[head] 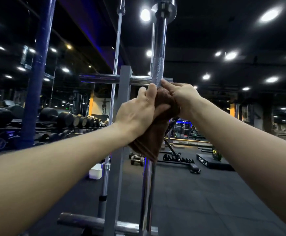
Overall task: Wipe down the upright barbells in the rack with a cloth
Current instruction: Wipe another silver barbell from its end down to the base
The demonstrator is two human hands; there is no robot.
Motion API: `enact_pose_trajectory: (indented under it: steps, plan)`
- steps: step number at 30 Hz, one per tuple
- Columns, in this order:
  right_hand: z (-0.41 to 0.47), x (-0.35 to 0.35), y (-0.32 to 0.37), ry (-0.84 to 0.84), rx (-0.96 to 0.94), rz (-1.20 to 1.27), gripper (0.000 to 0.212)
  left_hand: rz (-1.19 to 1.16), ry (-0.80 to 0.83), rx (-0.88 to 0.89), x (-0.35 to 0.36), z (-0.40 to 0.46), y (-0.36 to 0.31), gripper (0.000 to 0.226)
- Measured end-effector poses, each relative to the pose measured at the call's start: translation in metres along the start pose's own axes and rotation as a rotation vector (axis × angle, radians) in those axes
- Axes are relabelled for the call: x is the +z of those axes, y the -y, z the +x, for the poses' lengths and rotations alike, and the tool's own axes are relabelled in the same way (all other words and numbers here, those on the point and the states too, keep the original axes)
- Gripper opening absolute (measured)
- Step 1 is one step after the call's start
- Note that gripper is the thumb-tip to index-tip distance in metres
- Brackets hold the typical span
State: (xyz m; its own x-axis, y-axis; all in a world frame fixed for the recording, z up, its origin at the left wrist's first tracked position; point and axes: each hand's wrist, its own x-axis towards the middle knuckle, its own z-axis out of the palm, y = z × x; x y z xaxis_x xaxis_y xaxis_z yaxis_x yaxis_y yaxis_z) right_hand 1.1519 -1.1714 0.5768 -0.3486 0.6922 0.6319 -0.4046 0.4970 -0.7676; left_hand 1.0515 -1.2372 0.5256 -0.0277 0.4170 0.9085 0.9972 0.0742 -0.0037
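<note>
Dim gym under glaring round ceiling lights [269, 14], wide-angle bending at edges, background perhaps slightly soft.

dim gym: black rubber floor [207, 201], dumbbell rack [62, 120], round ceiling lights [269, 15].

The cloth [157, 133] is brown, with darker stripes near its lower edge. The near barbell [159, 46] is shiny chrome, with a crosshatch knurl pattern just above the cloth. The second barbell [116, 53] is also silver. The rack [124, 92] post is flat grey, with chrome crossbars. The pillar [36, 74] is dark blue. The floor [207, 193] is black. The bin [95, 171] is white. The dumbbells [62, 116] are black.
</note>
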Motion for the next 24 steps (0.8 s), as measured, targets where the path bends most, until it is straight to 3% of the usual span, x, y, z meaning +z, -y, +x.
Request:
enact_pose_trajectory:
  steps: [4,9,14,18,20,24]
  plan:
    - [0.000,-0.006,-0.012,0.001,0.036,0.036,0.012,0.062,0.029,-0.011,0.018,-0.023,-0.003,0.061]
    - [-0.014,-0.015,-0.017,0.013,0.114,-0.010,0.011,0.148,0.233,0.068,0.026,-0.071,-0.003,0.057]
    - [-0.016,-0.010,-0.011,0.006,0.046,-0.112,0.019,0.096,0.076,0.050,0.004,-0.020,0.001,0.063]
    - [-0.011,-0.011,-0.008,0.002,0.008,-0.066,0.013,0.051,0.035,-0.010,0.010,-0.013,-0.005,0.060]
    - [-0.011,-0.014,-0.012,0.032,0.037,-0.040,0.012,0.045,0.095,-0.016,0.019,-0.037,-0.005,0.060]
    - [-0.022,-0.021,-0.020,0.031,0.073,-0.045,0.011,0.104,0.377,-0.050,0.023,-0.101,-0.012,0.053]
